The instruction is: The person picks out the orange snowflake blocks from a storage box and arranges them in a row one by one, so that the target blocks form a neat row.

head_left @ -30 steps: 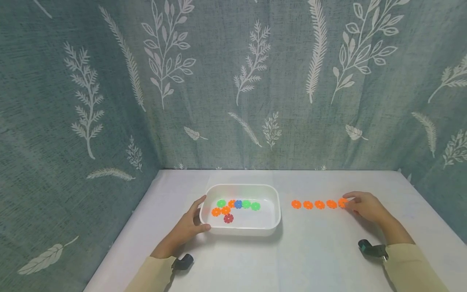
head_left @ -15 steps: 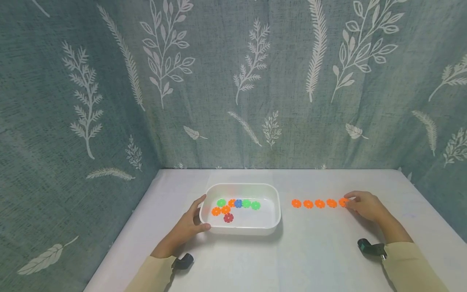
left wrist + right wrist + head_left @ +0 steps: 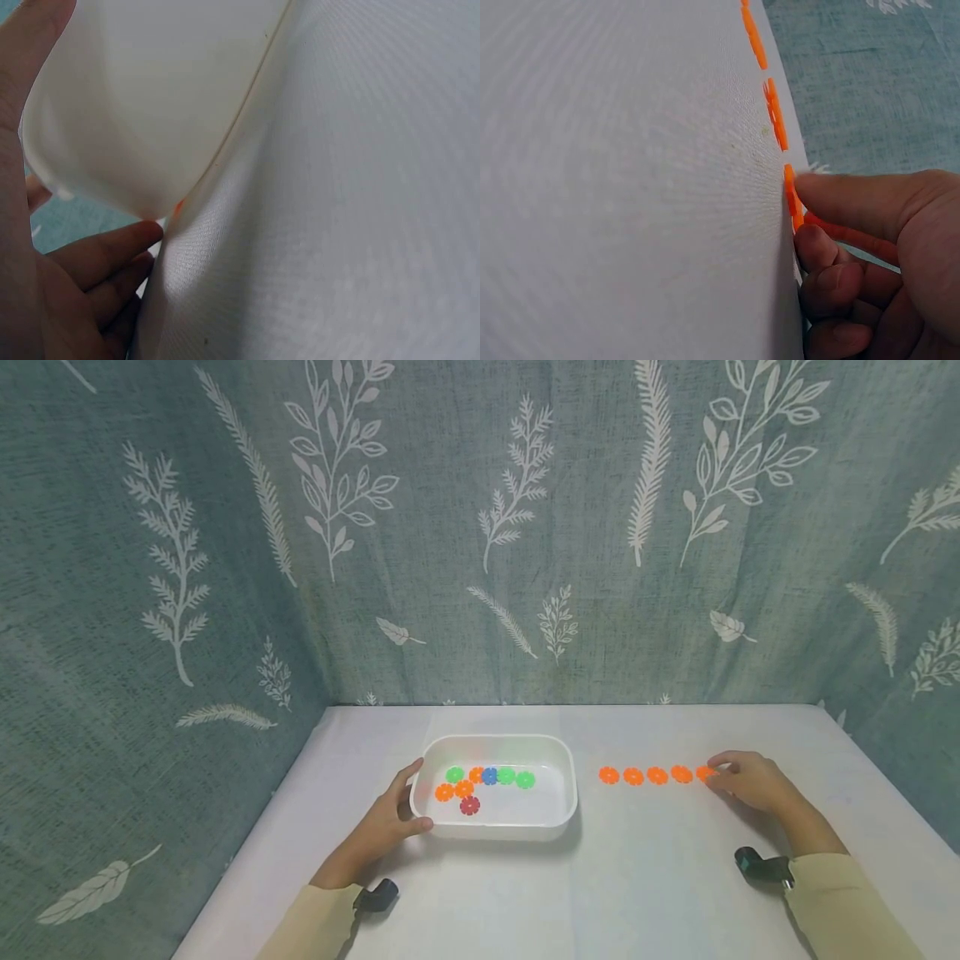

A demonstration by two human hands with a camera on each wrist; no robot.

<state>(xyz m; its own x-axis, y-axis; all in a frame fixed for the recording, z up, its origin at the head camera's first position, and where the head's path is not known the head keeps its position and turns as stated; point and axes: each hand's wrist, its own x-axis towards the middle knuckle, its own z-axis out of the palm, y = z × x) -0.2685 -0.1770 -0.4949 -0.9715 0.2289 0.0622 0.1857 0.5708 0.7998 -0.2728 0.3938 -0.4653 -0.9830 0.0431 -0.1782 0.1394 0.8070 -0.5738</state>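
Note:
My left hand [image 3: 384,818] grips the left end of a white plastic tray [image 3: 495,832], thumb at the front rim and fingers along the end wall. In the left wrist view the tray's outer wall [image 3: 165,90] slopes down to the cloth. My right hand [image 3: 753,783] pinches an orange notched disc [image 3: 702,772] at the right end of a row of matching orange discs [image 3: 657,775]. In the right wrist view the thumb and fingertips meet at this disc [image 3: 789,191], which lies flat on the cloth and is partly covered.
Inside the tray lie several notched discs: green [image 3: 526,780], orange [image 3: 445,792], blue [image 3: 490,776] and red [image 3: 469,806]. A white cloth [image 3: 600,893] covers the table. Green leaf-patterned curtains [image 3: 450,610] hang behind it and at the sides.
Both hands stay almost still, the left at the tray and the right at the end disc. The head view has tilted very slightly, so the table sits a little higher.

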